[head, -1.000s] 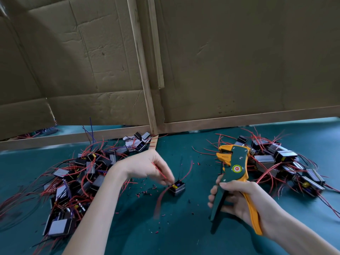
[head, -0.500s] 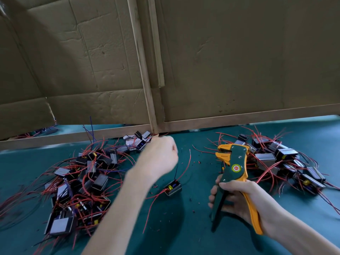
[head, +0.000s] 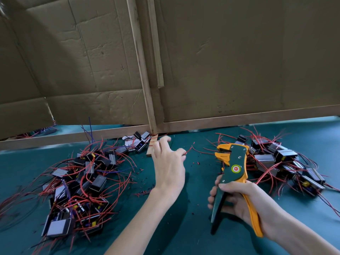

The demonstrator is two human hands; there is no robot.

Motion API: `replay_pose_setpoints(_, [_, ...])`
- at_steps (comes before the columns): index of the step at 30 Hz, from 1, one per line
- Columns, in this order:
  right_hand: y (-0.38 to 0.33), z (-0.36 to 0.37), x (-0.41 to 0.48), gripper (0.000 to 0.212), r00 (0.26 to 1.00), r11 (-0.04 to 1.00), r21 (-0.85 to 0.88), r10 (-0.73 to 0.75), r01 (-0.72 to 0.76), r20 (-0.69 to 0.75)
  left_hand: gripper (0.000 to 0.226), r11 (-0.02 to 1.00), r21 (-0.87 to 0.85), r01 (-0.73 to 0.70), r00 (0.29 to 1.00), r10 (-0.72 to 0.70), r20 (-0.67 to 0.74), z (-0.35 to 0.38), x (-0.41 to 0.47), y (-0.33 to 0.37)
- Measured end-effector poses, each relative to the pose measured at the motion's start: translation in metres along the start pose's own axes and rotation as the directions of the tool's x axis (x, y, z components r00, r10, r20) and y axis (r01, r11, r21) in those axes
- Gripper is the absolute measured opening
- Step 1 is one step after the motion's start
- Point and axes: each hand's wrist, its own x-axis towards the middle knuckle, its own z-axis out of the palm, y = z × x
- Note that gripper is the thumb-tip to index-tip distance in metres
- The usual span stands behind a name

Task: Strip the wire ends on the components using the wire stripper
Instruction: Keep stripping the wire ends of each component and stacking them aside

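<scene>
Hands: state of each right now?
Left hand: fingers pinched on a red wire; the component below is hidden.
Right hand: closed around the wire stripper handles, tool upright.

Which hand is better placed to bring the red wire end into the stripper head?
Left. The left hand pinches the red wire beside the stripper; the right hand grips its handles.

Green-and-orange wire stripper (head: 232, 167) upright, wired components (head: 79, 183) heaped left – right
</scene>
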Motion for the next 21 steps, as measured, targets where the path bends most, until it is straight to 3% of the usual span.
replay_pose_setpoints(2, [0.0, -0.001, 0.0, 0.028, 1.0, 1.0, -0.006, 0.0, 0.0, 0.014, 0.007, 0.997, 0.052, -0.054, 0.993, 0.059, -0.1, 0.0, 0.001, 0.001])
replay_pose_setpoints(4, [0.001, -0.002, 0.0, 0.029, 1.0, 1.0, -0.007, 0.0, 0.0, 0.024, 0.005, 0.993, 0.006, -0.115, 0.99, 0.115, -0.084, 0.001, 0.002, 0.001])
replay_pose_setpoints(6, [0.001, -0.002, 0.0, 0.029, 1.0, 1.0, -0.01, -0.003, 0.003, 0.03, 0.012, 0.971, -0.236, -0.043, 0.994, 0.065, 0.083, 0.002, 0.002, 0.001])
replay_pose_setpoints(9, [0.0, -0.003, 0.0, 0.03, 0.999, 0.999, -0.033, -0.017, 0.018, 0.042, 0.015, 0.823, -0.538, 0.182, 0.959, -0.027, 0.284, -0.001, 0.003, 0.002])
replay_pose_setpoints(15, [-0.003, -0.003, -0.003, 0.029, 0.995, 0.994, -0.106, -0.031, 0.041, 0.097, 0.015, 0.751, -0.597, 0.282, 0.919, -0.032, 0.393, -0.004, 0.009, -0.008])
replay_pose_setpoints(21, [-0.004, -0.002, -0.005, 0.027, 0.993, 0.993, -0.12, -0.007, 0.021, 0.114, 0.023, 0.597, -0.701, 0.39, 0.873, 0.001, 0.487, -0.015, 0.016, -0.007])
